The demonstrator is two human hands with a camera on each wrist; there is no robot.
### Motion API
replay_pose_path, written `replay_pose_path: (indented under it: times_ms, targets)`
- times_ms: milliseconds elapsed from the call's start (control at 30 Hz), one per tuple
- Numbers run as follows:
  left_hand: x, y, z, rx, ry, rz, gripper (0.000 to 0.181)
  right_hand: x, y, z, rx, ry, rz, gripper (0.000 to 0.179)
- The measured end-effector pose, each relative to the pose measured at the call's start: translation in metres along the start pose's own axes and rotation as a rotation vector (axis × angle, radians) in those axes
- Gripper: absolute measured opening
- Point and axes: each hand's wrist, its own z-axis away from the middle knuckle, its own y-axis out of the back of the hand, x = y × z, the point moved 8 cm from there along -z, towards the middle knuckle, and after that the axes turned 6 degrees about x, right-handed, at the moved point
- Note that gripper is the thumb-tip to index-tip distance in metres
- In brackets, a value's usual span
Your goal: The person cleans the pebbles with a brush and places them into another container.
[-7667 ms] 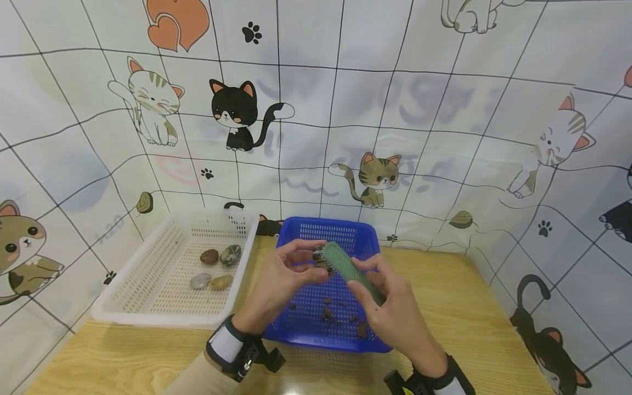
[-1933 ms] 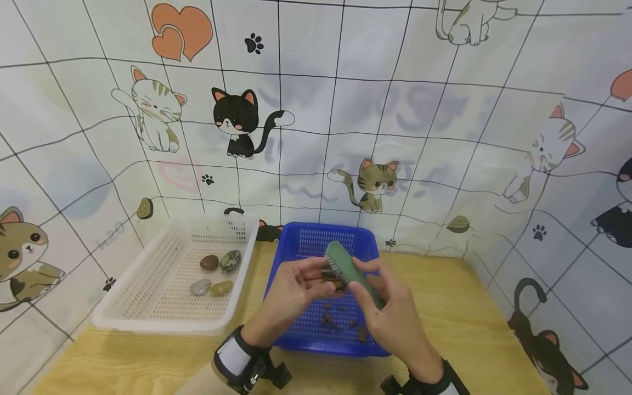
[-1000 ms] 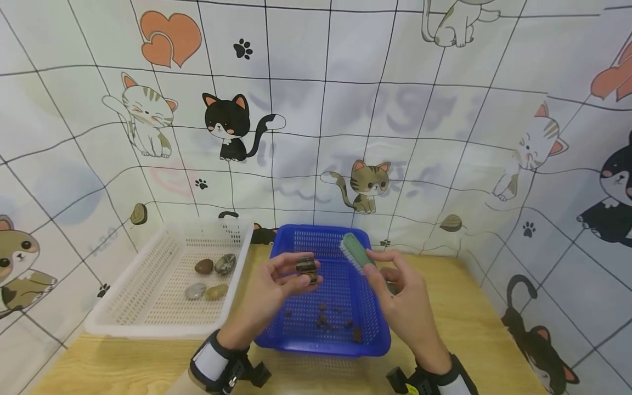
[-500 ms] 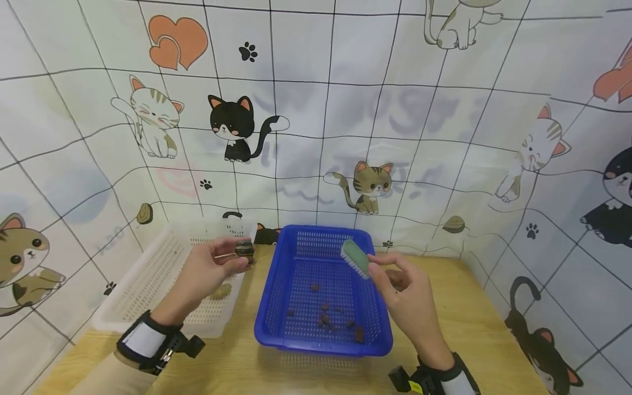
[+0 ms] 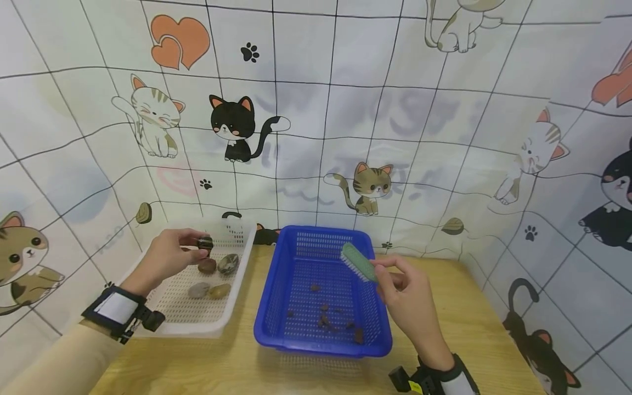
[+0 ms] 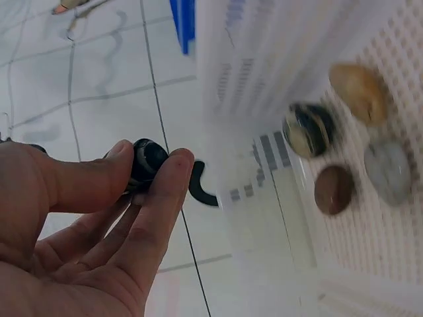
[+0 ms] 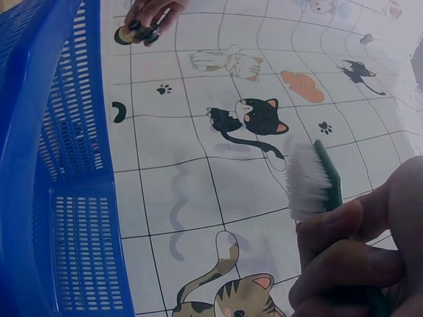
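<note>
My left hand (image 5: 168, 255) pinches a dark, striped stone (image 5: 204, 243) between thumb and fingertips, held above the white basket (image 5: 228, 307). In the left wrist view the stone (image 6: 148, 160) looks glossy black with pale bands. Below it in the basket lie a brown stone (image 5: 207, 266), a dark mottled stone (image 5: 229, 264), a grey-white stone (image 5: 199, 290) and a yellowish stone (image 5: 220, 291). My right hand (image 5: 407, 299) grips a green brush (image 5: 357, 262) over the right side of the blue basket (image 5: 323, 348). Its white bristles (image 7: 307, 181) face left, touching nothing.
Several brown crumbs (image 5: 324, 321) are scattered on the blue basket's floor. Both baskets stand side by side on a wooden table (image 5: 237, 362). A cat-patterned, tile-print covering (image 5: 316, 109) rises behind and along both sides.
Earlier the brush's bristles were against the stone over the blue basket. The two have separated; my left hand has carried the stone left over the white basket. The right hand stays near the blue basket.
</note>
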Motion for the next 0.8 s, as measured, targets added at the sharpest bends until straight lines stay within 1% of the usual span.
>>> replay_pose_path:
  times_ms: [133,267,467,600,733,800]
  targets:
    - [-0.013,0.005,-0.015,-0.044,0.009,-0.064,0.048,0.005,0.001,0.000,-0.011,-0.068,0.029,0.021]
    - [-0.023,0.005,-0.029,-0.103,0.042,-0.112,0.047,0.009,0.001,-0.001,-0.025,-0.123,0.049,0.023]
    - [-0.041,-0.003,-0.047,-0.183,0.093,-0.175,0.040,0.013,0.000,-0.002,-0.047,-0.142,0.066,0.025]
    - [-0.056,-0.010,-0.052,-0.228,0.123,-0.219,0.036,0.015,-0.001,-0.002,-0.066,-0.157,0.075,0.026]
    - [-0.071,-0.021,-0.054,-0.284,0.147,-0.254,0.030,0.018,-0.002,-0.002,-0.077,-0.182,0.082,0.026]
    - [-0.075,-0.026,-0.054,-0.306,0.147,-0.280,0.025,0.019,-0.002,-0.003,-0.085,-0.194,0.082,0.026]
